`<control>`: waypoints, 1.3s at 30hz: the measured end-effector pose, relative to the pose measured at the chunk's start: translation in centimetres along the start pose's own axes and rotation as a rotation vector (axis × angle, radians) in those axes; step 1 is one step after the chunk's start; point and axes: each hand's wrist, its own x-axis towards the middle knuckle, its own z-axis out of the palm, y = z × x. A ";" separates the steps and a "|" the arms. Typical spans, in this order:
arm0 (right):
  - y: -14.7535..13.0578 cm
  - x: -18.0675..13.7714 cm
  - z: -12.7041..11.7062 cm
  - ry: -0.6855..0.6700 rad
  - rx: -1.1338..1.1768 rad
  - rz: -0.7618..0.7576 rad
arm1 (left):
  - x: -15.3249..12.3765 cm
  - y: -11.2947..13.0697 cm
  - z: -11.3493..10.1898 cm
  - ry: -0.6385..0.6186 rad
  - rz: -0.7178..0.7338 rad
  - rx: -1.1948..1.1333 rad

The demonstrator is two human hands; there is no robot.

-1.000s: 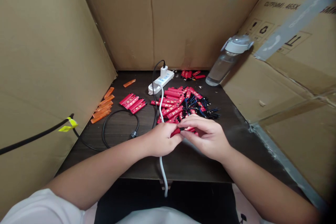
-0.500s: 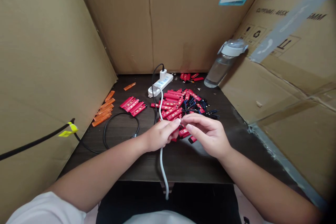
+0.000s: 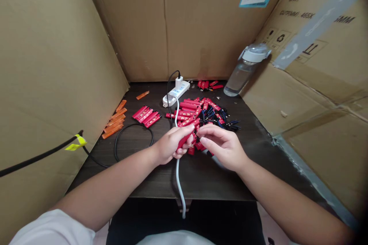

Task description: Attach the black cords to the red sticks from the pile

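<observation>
left hand [image 3: 171,144] grips red stick [image 3: 184,140], right hand [image 3: 221,144] touching

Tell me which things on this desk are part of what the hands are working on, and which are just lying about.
In use:
left hand gripping a red piece
right hand
pile of red and black pieces

Lying about:
water bottle
orange pieces
power strip
black cable

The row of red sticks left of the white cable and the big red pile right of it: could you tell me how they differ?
The row of red sticks lies neat, side by side; the red pile is jumbled. The row holds few; the pile holds many, mixed with dark pieces. Both rest on the dark table.
</observation>
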 end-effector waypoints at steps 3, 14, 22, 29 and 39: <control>0.2 0.0 0.1 -0.028 -0.022 0.002 | 0.1 0.2 -0.1 0.032 -0.076 -0.062; 0.2 -0.1 0.7 -0.092 -0.256 -0.274 | 0.2 0.8 -0.3 -0.087 -0.170 -0.512; 0.6 -0.1 1.3 -0.129 -0.538 -0.313 | 0.2 0.6 0.0 -0.080 -0.065 -0.610; 1.0 0.2 1.3 -0.120 -0.554 -0.292 | -0.2 0.7 0.3 -0.084 -0.032 -0.650; 0.3 0.2 0.2 0.225 -0.175 -0.060 | 0.0 0.3 -0.3 -0.193 -0.092 -0.380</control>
